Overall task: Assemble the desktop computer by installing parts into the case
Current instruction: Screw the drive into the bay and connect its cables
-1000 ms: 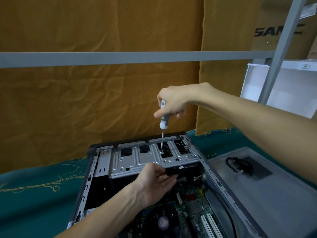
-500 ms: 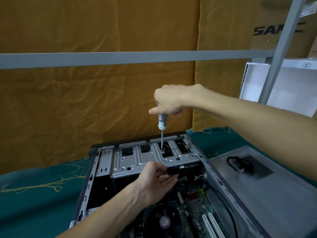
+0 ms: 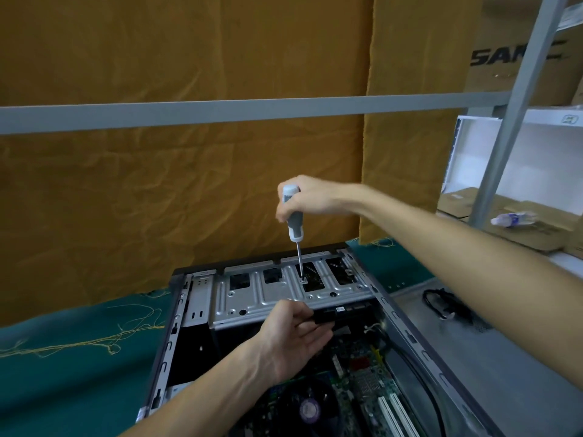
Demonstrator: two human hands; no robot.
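An open computer case (image 3: 164, 348) lies on its side on a green cloth. A silver drive cage (image 3: 271, 294) spans its far end. My right hand (image 3: 310, 198) grips a grey-handled screwdriver (image 3: 293, 222) held upright, its tip on a screw (image 3: 303, 279) in the cage's top plate. My left hand (image 3: 293, 339) reaches in under the cage's front edge and holds a black drive (image 3: 340, 312) there, fingers curled beneath it. The motherboard (image 3: 362, 383) with a CPU fan (image 3: 307, 408) fills the case floor.
The grey side panel (image 3: 492, 367) lies to the right of the case with a black cable (image 3: 438, 302) on it. A grey frame bar (image 3: 220, 111) crosses in front of orange cloth. Shelving with cardboard boxes and a plastic bottle (image 3: 512, 219) stands at right.
My right hand has shifted its hold on the screwdriver handle, turning it, while the tip stays on the same screw. My left hand remains under the cage.
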